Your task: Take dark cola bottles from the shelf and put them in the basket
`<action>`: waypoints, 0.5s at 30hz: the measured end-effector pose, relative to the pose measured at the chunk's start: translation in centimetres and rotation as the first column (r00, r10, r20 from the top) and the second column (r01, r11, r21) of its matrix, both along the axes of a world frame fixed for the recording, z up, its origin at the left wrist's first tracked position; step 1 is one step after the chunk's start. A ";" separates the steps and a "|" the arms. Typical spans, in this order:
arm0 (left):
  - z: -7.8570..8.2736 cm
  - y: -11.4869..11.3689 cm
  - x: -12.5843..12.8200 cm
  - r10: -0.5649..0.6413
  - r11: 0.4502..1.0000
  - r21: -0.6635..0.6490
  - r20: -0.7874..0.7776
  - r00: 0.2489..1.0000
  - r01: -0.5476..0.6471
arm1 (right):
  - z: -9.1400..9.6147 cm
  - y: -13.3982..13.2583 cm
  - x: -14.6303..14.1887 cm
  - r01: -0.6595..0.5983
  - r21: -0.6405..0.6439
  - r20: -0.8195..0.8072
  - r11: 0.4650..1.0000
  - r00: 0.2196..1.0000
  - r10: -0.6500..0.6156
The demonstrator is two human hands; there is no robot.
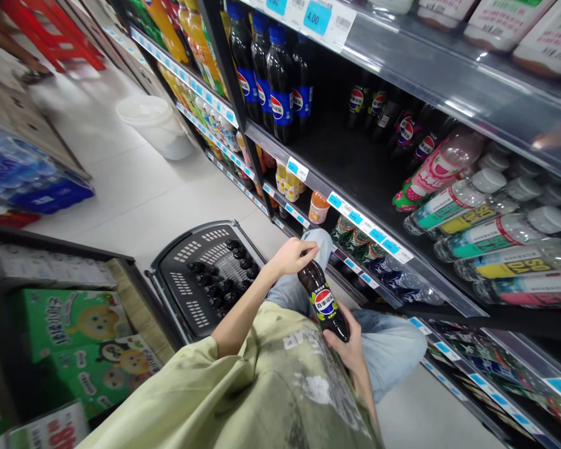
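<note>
A dark cola bottle (325, 304) with a red, white and blue logo and a yellow-green label is held over my lap. My left hand (293, 255) is closed round its cap end. My right hand (348, 343) grips its lower body from beneath. A black shopping basket (187, 249) on the floor to my left holds several more dark bottles with black caps. I am crouched low, jeans showing at the knees.
Shelving (383, 181) on the right carries upright cola bottles (280, 81), a dark gap behind them and clear bottles (486, 240) lying on their sides. A white bucket (156, 125) stands down the aisle. Green cartons (81, 330) and packed water (23, 174) sit to the left.
</note>
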State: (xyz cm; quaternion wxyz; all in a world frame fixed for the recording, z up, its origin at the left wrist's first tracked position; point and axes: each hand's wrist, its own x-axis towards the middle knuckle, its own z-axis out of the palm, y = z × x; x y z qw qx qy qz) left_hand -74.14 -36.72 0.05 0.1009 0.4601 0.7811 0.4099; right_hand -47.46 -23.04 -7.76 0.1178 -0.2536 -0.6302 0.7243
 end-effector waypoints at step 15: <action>-0.6 -0.1 -0.1 0.000 0.997 0.077 0.030 1.000 -0.003 | 0.1 0.3 0.2 -0.019 -0.057 -0.064 0.998 0.998 0.015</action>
